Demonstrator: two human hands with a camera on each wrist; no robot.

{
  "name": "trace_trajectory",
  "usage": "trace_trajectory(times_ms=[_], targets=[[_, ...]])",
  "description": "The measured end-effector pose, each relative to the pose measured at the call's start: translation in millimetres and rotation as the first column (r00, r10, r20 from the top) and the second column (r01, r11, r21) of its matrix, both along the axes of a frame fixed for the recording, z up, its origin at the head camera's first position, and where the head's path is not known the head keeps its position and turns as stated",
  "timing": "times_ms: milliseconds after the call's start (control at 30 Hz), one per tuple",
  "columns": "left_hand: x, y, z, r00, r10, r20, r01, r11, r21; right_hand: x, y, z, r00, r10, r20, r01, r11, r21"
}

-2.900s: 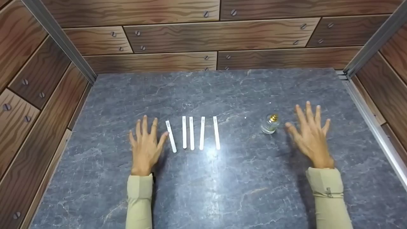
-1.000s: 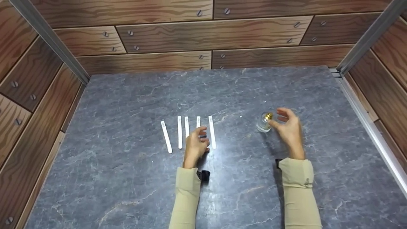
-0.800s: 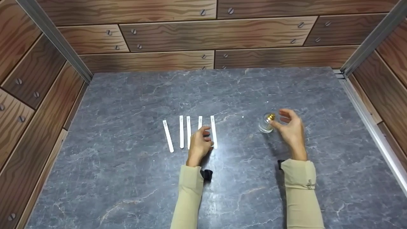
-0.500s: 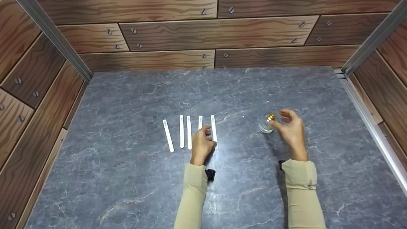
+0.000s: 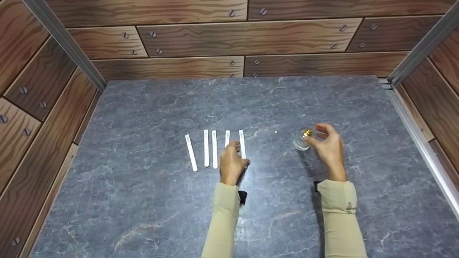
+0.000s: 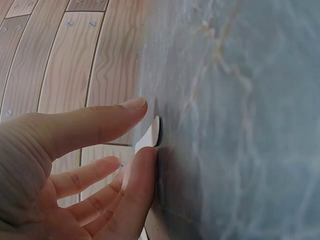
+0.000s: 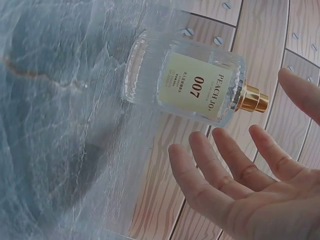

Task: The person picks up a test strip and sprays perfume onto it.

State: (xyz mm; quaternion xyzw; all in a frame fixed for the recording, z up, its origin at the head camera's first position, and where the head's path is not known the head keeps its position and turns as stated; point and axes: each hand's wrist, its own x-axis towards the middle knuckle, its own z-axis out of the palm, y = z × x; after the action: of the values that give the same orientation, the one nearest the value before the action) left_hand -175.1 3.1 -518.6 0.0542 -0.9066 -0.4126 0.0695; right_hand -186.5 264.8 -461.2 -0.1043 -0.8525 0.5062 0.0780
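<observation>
A clear glass perfume bottle (image 5: 300,144) with a gold spray neck stands upright on the right half of the table; its label (image 7: 196,87) reads 007. My right hand (image 5: 330,147) is beside it, fingers spread apart near the gold neck (image 7: 254,99) without gripping it. Several white paper test strips lie side by side left of the bottle. Over the two rightmost is my left hand (image 5: 231,165), its thumb and fingers parted around the end of the rightmost strip (image 5: 242,143). In the left wrist view that strip's end (image 6: 149,137) shows between thumb and forefinger, the thumb apart from it.
The other strips include a slanted one (image 5: 191,153) at the far left, two close together, and one (image 5: 227,135) partly under the left hand. The grey marbled table (image 5: 143,215) is walled by wood-patterned panels (image 5: 193,39) with metal posts at the corners.
Both hands have come inward from lying spread on the table's sides. The left hand has crossed rightward over the strips to the rightmost one; the right hand stays by the bottle.
</observation>
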Motion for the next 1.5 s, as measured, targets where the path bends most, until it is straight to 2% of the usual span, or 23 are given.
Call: trace_trajectory(times_ms=[200,333,500,633,967,1133,1333,1500], targets=[[2.0,1.7,-2.6,0.999,0.003,-0.032,-0.003,1.000,0.002,2.0,-0.4,-2.2,1.000,0.003,0.009,-0.003,1.000,0.003],[4.1,1.2,-2.4,0.999,0.025,-0.036,-0.024,0.999,0.040,2.3,0.0,-2.7,1.000,0.010,0.017,-0.010,1.000,0.009],[3.3,1.0,-1.8,0.999,0.027,-0.027,-0.025,0.997,0.077,-0.3,0.9,0.5,1.000,0.010,0.017,-0.011,1.000,0.019],[0.5,1.3,-1.2,0.999,0.030,-0.014,-0.029,0.998,0.064,-4.1,0.1,3.0,1.000,0.030,0.002,-0.030,0.999,0.026],[-3.7,0.7,1.5,0.999,-0.048,0.017,0.048,0.999,0.002,-3.2,3.2,-1.2,1.000,0.001,0.013,-0.001,1.000,0.028],[-3.5,-1.4,0.9,0.997,-0.081,-0.009,0.081,0.997,0.012,-3.2,4.4,-2.8,1.000,0.003,0.001,-0.003,1.000,0.022],[-1.0,0.6,2.1,0.990,-0.133,-0.049,0.133,0.991,-0.017,-0.3,6.1,-3.6,1.000,-0.017,0.012,0.017,1.000,0.007],[4.1,7.4,4.8,0.993,-0.109,-0.054,0.106,0.993,-0.054,-0.1,8.4,-1.9,1.000,-0.020,0.020,0.019,1.000,0.014]])
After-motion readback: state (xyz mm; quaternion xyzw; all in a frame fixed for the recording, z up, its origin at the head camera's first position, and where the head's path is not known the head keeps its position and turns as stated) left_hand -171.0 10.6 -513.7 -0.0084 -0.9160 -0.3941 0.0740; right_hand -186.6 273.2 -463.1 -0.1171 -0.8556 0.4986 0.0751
